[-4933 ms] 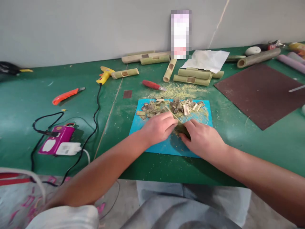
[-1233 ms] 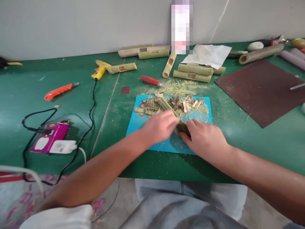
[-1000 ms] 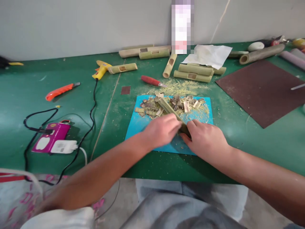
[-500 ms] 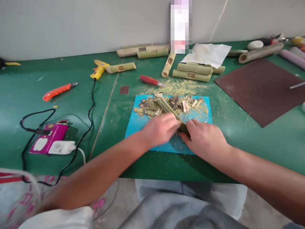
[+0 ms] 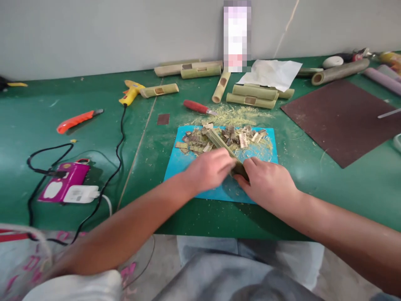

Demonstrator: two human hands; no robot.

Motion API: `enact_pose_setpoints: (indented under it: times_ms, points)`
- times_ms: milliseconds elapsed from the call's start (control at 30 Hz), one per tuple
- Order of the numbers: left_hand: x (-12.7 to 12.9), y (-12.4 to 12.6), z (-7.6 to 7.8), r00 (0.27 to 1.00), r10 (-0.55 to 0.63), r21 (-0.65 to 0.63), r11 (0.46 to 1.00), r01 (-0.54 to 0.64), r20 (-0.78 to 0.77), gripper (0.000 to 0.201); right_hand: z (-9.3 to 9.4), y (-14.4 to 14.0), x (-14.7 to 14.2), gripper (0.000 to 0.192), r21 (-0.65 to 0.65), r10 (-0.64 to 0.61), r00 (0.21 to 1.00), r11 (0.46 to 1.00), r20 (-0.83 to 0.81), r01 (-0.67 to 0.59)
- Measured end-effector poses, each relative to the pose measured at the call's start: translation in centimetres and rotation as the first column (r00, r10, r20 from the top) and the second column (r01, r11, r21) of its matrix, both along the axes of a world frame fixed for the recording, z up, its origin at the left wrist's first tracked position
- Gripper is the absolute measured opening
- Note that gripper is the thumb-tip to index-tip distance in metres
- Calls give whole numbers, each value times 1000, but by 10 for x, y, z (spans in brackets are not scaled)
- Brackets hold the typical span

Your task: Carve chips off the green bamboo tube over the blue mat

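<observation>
A green bamboo tube (image 5: 223,141) lies slantwise over a blue mat (image 5: 178,167), its far end among bamboo chips. Its near end is gripped by my right hand (image 5: 270,177), fingers wrapped round it. My left hand (image 5: 211,169) is closed against the tube's side, fingertips pinched together; whatever they hold is hidden and slightly blurred. Bamboo chips (image 5: 196,140) and shavings cover the upper part of the mat. Just beyond it lies a red-handled carving knife (image 5: 197,106) beside pale sawdust (image 5: 239,115).
Several cut bamboo tubes (image 5: 255,92) lie at the back, some under white paper (image 5: 269,73). Left are a yellow glue gun (image 5: 130,94), an orange utility knife (image 5: 78,120) and a purple power strip (image 5: 59,184) with cords. A brown sheet (image 5: 341,121) lies right.
Both hands stay at the bamboo tube in nearly the same pose. The view shifts very slightly; nothing is picked up or let go.
</observation>
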State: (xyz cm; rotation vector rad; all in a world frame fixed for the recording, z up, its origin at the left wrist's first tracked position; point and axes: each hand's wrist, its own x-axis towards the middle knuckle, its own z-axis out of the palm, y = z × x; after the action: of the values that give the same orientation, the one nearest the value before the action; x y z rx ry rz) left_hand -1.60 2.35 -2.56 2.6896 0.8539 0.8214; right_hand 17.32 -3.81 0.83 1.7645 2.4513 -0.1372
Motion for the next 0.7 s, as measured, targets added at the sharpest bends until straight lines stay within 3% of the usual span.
enact_pose_setpoints:
  times_ms: [100,233,333,367,467,500,600,633,700]
  points:
    - [0,1,1,977,180,90,977,-191,117,31,0,0,1,27,4,-12,1000,1000,2,12]
    - [3,-2,1,999,-37,-2,999,36,-30,34,0,0,1,24,-13,5,1000,1000,0,-5]
    - [4,-3,1,985,154,59,985,-159,78,29,-1,0,1,26,-5,-17,1000,1000,9,17]
    - [4,-4,1,985,160,69,984,-165,68,30,-1,1,1,26,-7,-14,1000,1000,10,14]
    - [4,-7,2,998,-40,-23,999,39,-55,34,-1,1,1,23,-20,9,1000,1000,6,-9]
    - [4,-6,2,998,-34,-28,999,32,-55,33,-1,0,1,24,-15,9,1000,1000,3,-9]
    - [2,-4,2,978,191,47,980,-195,84,28,0,0,1,27,11,-12,1000,1000,2,12]
    - [2,-3,1,979,184,61,980,-190,92,31,1,0,1,26,8,-8,1000,1000,0,8]
    - [4,-4,0,999,37,1,999,-37,-14,32,1,0,1,23,-12,6,1000,1000,-1,-6]
